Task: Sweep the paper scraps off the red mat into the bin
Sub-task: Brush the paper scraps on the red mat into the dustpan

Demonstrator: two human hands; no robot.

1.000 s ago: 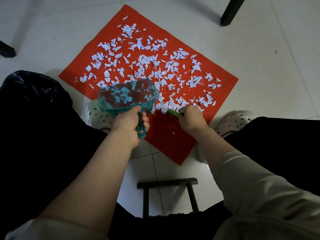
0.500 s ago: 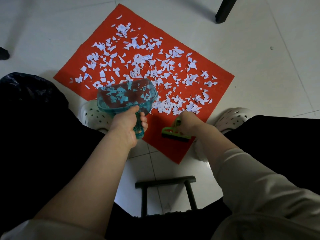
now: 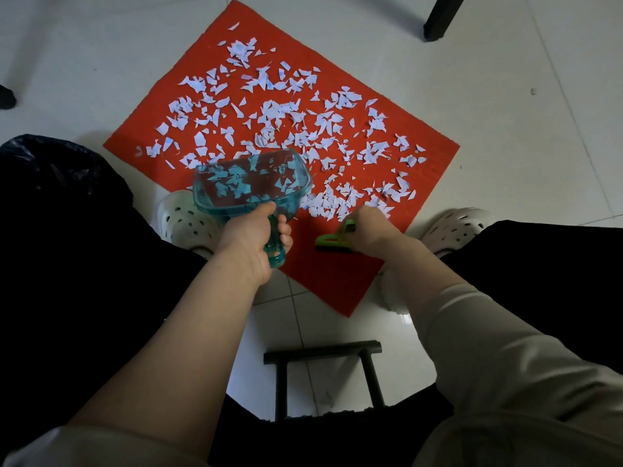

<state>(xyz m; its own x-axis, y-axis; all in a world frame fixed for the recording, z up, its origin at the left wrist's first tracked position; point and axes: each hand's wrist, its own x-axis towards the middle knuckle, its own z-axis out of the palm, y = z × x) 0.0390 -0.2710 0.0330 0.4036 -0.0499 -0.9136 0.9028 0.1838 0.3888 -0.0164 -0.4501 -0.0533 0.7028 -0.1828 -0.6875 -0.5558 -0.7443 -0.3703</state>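
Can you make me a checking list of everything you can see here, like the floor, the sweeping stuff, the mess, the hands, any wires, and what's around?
Surface: pale tiled floor under a flat red mat.
Job's things: torn white paper scraps all over the mat; see-through teal plastic dustpan; small green hand brush; black bin bag at left.
Clutter: nothing seen.
Grippers: left hand grips the dustpan handle; right hand holds the brush.
Cables: nothing seen.
Surroundings: white perforated clogs, dark stool frame, black furniture leg.
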